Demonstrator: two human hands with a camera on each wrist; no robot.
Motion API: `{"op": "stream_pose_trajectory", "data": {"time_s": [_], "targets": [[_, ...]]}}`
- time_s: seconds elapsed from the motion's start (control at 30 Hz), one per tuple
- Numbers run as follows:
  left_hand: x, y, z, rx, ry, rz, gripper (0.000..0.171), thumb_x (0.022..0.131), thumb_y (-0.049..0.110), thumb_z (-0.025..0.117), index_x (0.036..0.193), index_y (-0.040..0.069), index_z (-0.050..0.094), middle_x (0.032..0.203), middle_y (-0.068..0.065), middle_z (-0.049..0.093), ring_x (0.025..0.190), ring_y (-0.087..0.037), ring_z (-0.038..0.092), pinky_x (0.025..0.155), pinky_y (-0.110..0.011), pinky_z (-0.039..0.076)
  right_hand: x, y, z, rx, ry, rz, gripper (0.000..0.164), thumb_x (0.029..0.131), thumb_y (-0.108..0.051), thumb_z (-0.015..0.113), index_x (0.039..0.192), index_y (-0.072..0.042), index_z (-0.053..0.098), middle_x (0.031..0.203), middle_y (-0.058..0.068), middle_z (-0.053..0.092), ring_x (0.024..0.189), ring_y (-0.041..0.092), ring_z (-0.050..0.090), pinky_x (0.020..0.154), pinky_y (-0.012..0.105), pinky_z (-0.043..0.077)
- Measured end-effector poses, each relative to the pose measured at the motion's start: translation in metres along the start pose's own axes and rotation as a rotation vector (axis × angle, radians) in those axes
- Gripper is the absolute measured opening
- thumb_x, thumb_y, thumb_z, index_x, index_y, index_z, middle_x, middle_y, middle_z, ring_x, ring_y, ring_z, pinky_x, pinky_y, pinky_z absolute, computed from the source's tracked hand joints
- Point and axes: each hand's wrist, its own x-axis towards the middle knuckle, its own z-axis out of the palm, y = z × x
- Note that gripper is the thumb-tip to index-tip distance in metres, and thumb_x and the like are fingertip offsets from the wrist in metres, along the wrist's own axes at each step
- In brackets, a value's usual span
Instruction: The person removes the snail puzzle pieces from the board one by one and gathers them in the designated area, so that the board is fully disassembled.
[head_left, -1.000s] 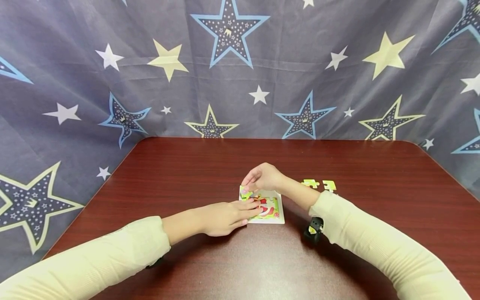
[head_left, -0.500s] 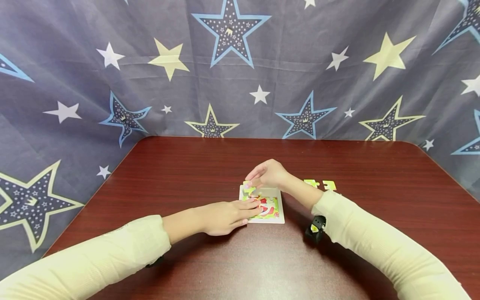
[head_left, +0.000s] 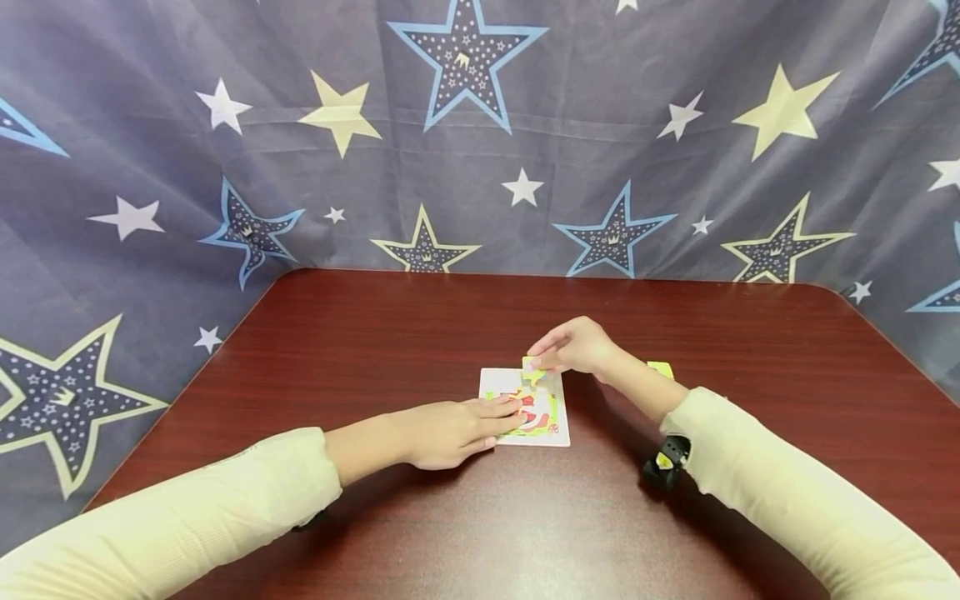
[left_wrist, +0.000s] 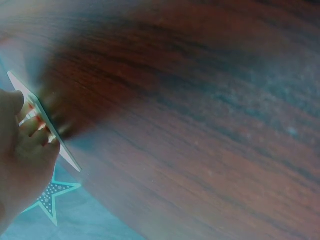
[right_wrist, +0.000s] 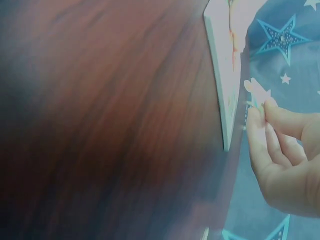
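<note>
Piece-fitting step, I reckon: right hand (head_left: 577, 347) pinches a small yellow-green jigsaw piece (head_left: 532, 373) over the far side of a white square tray (head_left: 497, 380); left hand (head_left: 448, 433) rests straight-fingered on the tray. Next move probably needs careful lining-up.

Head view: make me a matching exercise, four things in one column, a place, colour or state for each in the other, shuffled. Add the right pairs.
1. left hand
2. right hand
3. table
4. star-print cloth

A. reddish-brown
B. pinches a puzzle piece
C. hangs in the background
D. rests on the puzzle board

Pairs: 1-D, 2-B, 3-A, 4-C
</note>
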Motion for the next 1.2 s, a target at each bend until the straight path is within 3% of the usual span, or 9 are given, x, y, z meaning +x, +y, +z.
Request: {"op": "stream_pose_trajectory", "data": {"time_s": [0.2, 0.27, 0.33, 0.43, 0.6, 0.83, 0.93, 1.07, 1.2], "targets": [[0.001, 0.002, 0.000, -0.006, -0.005, -0.022, 0.048, 0.104, 0.020, 0.038, 0.151, 0.011, 0.032, 0.159, -0.008, 0.029, 0.149, -0.024, 0.025, 0.120, -0.041, 0.028, -0.008, 0.013, -0.019, 0.102, 0.001, 0.010, 0.030, 0.081, -0.002, 0.074, 0.107, 0.013, 0.068, 0.092, 0.016, 0.076, 0.067, 0.006, 0.069, 0.074, 0.036, 0.060], [0.000, 0.002, -0.001, -0.010, -0.007, -0.023, 0.048, 0.104, 0.020, 0.038, 0.151, 0.011, 0.032, 0.159, -0.008, 0.028, 0.149, -0.025, 0.025, 0.120, -0.041, 0.027, -0.010, 0.016, -0.025, 0.070, 0.016, 0.024, 0.029, 0.082, -0.004, 0.074, 0.107, 0.010, 0.069, 0.090, 0.013, 0.076, 0.066, 0.005, 0.069, 0.062, 0.025, 0.059], [0.000, 0.002, -0.001, -0.016, -0.008, -0.018, 0.048, 0.104, 0.019, 0.038, 0.151, 0.010, 0.032, 0.159, -0.009, 0.028, 0.149, -0.025, 0.024, 0.120, -0.042, 0.027, -0.011, 0.019, -0.030, 0.006, 0.040, 0.037, 0.028, 0.082, -0.008, 0.075, 0.106, 0.005, 0.071, 0.087, 0.009, 0.077, 0.062, 0.003, 0.069, 0.048, 0.016, 0.048], [0.000, 0.002, -0.002, -0.011, -0.009, -0.021, 0.048, 0.104, 0.019, 0.038, 0.150, 0.009, 0.032, 0.159, -0.009, 0.029, 0.148, -0.026, 0.026, 0.120, -0.042, 0.027, -0.013, 0.023, -0.037, -0.085, 0.078, 0.037, 0.026, 0.080, -0.012, 0.077, 0.102, 0.001, 0.074, 0.086, 0.008, 0.077, 0.058, 0.001, 0.066, 0.041, 0.015, 0.034], [0.001, 0.003, -0.002, -0.017, -0.017, -0.040, 0.049, 0.104, 0.019, 0.038, 0.151, 0.010, 0.031, 0.159, -0.009, 0.028, 0.149, -0.026, 0.025, 0.120, -0.042, 0.027, -0.012, 0.029, -0.043, -0.199, 0.121, -0.017, 0.022, 0.077, -0.013, 0.080, 0.096, 0.000, 0.076, 0.084, 0.011, 0.077, 0.050, 0.004, 0.059, 0.045, 0.019, 0.044], [0.002, 0.003, 0.001, -0.013, -0.018, -0.049, 0.048, 0.104, 0.020, 0.038, 0.151, 0.012, 0.032, 0.159, -0.007, 0.029, 0.149, -0.024, 0.025, 0.120, -0.041, 0.027, -0.008, 0.036, -0.045, -0.385, 0.156, -0.130, 0.016, 0.076, -0.017, 0.081, 0.088, -0.006, 0.078, 0.082, 0.009, 0.077, 0.046, 0.006, 0.057, 0.044, 0.022, 0.044], [0.002, 0.003, 0.001, -0.010, -0.015, -0.038, 0.048, 0.104, 0.019, 0.037, 0.151, 0.012, 0.031, 0.159, -0.006, 0.029, 0.149, -0.025, 0.025, 0.120, -0.041, 0.027, -0.005, 0.039, -0.045, -0.480, 0.174, -0.179, 0.013, 0.075, -0.019, 0.082, 0.084, -0.010, 0.080, 0.080, 0.007, 0.077, 0.051, 0.004, 0.054, 0.053, 0.021, 0.044], [0.002, 0.002, 0.001, -0.009, -0.013, -0.026, 0.048, 0.104, 0.019, 0.037, 0.152, 0.011, 0.030, 0.159, -0.007, 0.029, 0.149, -0.025, 0.026, 0.120, -0.041, 0.027, -0.003, 0.040, -0.046, -0.535, 0.173, -0.198, 0.012, 0.075, -0.022, 0.082, 0.082, -0.012, 0.080, 0.080, 0.004, 0.077, 0.054, 0.003, 0.053, 0.061, 0.022, 0.043], [0.002, 0.001, 0.001, 0.003, -0.015, -0.027, 0.048, 0.104, 0.019, 0.036, 0.151, 0.010, 0.031, 0.159, -0.008, 0.028, 0.148, -0.025, 0.027, 0.120, -0.040, 0.028, -0.003, 0.038, -0.046, -0.535, 0.171, -0.194, 0.012, 0.076, -0.021, 0.082, 0.083, -0.012, 0.080, 0.080, 0.005, 0.077, 0.044, 0.004, 0.052, 0.053, 0.021, 0.044]]}}
